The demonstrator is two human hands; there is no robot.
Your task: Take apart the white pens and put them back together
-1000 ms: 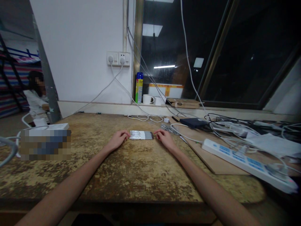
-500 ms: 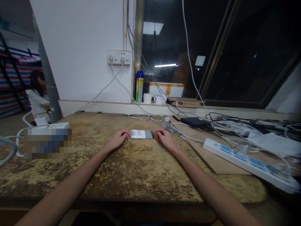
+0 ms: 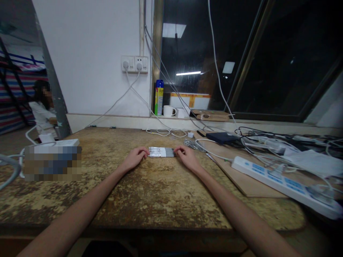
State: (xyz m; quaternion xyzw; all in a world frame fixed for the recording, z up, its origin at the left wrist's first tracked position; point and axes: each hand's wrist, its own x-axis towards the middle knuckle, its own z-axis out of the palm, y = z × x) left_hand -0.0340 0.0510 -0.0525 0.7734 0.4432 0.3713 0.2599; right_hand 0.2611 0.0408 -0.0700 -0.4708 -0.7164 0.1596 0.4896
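Several white and grey pens (image 3: 161, 152) lie side by side in a row on the worn table (image 3: 150, 192). My left hand (image 3: 134, 158) rests at the row's left end, fingers curled with the tips against the pens. At the right end, my right hand (image 3: 186, 157) has its fingers curled and pressed against the pen ends. Both hands squeeze the row from its two ends, and neither lifts a pen off the table.
A white power strip (image 3: 281, 184) lies on a board at right among tangled cables. A dark box (image 3: 222, 137) sits behind it. A spray can (image 3: 159, 97) and mugs (image 3: 169, 111) stand on the sill. A person (image 3: 41, 110) sits far left beside a blurred patch.
My right hand has shifted slightly left against the pen ends. The pens and my left hand keep their place.
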